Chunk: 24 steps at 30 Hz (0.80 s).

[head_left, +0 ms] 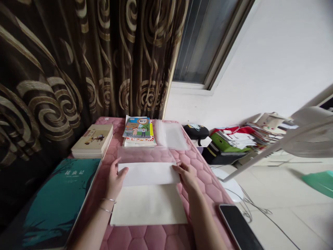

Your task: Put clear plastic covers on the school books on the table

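A pale open book [148, 205] lies flat on the pink quilted table top [166, 236], with a clear plastic cover sheet [145, 154] stretching past its far edge. A white flap [148, 173] is folded over the book's far part. My left hand [116, 180] holds the flap's left end, thumb pressed on top and fingers curled. My right hand [186, 175] holds the flap's right end, fingers bent on its edge.
A teal book [57, 205] lies at the left, a stack of beige books [93, 140] behind it, a colourful textbook [137, 128] and clear covers [171, 135] at the back. A phone [239, 227] lies at the right edge. Curtain behind; fan and clutter at the right.
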### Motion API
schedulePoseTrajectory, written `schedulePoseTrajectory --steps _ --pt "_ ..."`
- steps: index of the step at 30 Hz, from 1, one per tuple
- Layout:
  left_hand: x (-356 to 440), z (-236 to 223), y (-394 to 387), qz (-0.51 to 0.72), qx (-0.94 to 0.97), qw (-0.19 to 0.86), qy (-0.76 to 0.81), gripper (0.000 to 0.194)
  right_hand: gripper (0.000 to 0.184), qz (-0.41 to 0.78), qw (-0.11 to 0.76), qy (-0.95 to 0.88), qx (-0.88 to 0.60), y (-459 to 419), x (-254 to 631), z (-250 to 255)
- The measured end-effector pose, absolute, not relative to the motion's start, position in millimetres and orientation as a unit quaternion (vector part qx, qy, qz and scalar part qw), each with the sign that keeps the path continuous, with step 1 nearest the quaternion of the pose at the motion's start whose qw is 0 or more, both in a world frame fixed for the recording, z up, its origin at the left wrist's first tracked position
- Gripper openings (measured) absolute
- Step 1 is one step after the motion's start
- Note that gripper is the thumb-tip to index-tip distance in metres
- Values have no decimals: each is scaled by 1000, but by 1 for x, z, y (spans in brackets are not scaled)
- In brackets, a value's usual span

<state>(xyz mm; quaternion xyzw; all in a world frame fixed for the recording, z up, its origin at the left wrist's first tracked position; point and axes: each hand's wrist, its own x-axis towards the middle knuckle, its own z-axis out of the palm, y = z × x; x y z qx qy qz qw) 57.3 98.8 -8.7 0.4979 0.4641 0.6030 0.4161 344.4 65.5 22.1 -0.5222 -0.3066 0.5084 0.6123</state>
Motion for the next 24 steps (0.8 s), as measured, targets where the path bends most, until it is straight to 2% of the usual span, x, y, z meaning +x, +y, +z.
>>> schedulePoseTrajectory --steps 2,6,13,24 --pt "58 -8 99 602 501 415 462 65 35 511 628 -284 -514 65 343 25" --pt "57 -6 98 603 504 408 465 63 46 504 646 -262 -510 64 340 29" --pt "57 -7 98 604 498 410 467 64 27 505 644 -307 -486 62 338 29" --pt "57 -10 100 615 478 424 463 62 44 391 669 -345 -529 69 341 17"
